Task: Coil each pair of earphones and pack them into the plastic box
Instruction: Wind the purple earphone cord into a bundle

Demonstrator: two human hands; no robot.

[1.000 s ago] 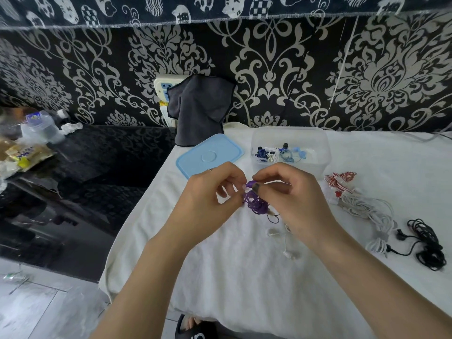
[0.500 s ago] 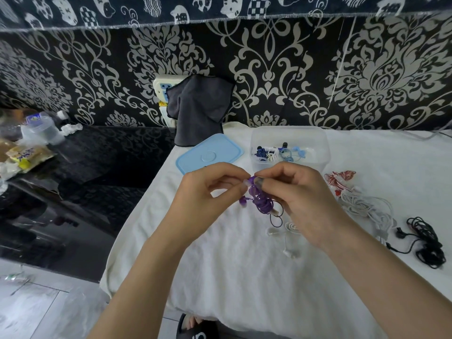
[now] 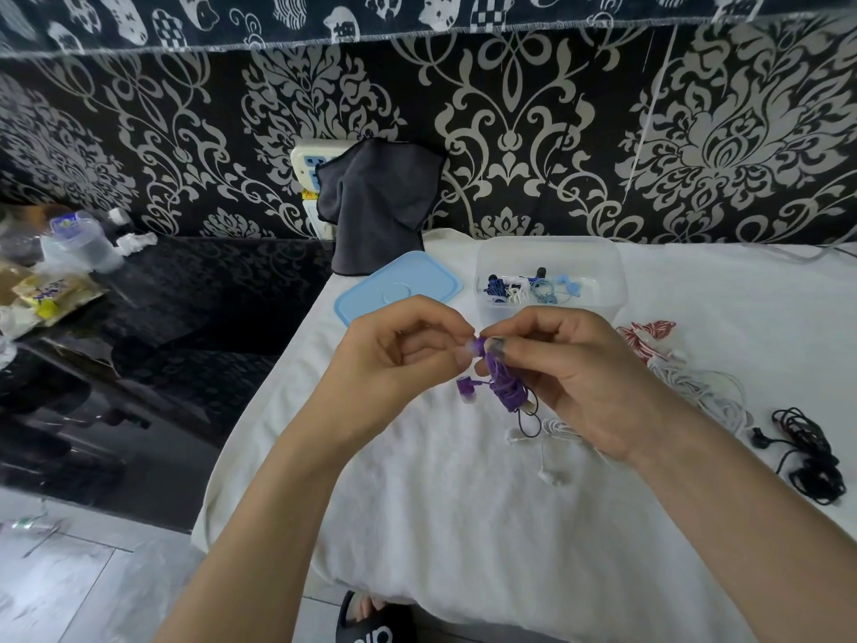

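Note:
Both hands hold a coiled bundle of purple earphones point(image 3: 508, 387) above the white cloth. My left hand point(image 3: 394, 359) pinches one purple earbud at the top of the bundle. My right hand point(image 3: 579, 378) grips the coil between thumb and fingers, and a second purple earbud hangs out to the left. Behind the hands stands the clear plastic box point(image 3: 603, 266) with blue, white and light blue coiled earphones inside. Its light blue lid point(image 3: 399, 292) lies to the box's left.
White earphones point(image 3: 547, 438) lie on the cloth under my right hand. To the right lie red-white striped earphones point(image 3: 647, 338), a white tangle point(image 3: 709, 392) and black earphones point(image 3: 811, 457). A dark cloth point(image 3: 378, 201) hangs at the wall. A black side table point(image 3: 185, 317) stands left.
Both hands have lifted the purple bundle slightly and brought it closer together. One purple earbud now hangs free to the left of the coil.

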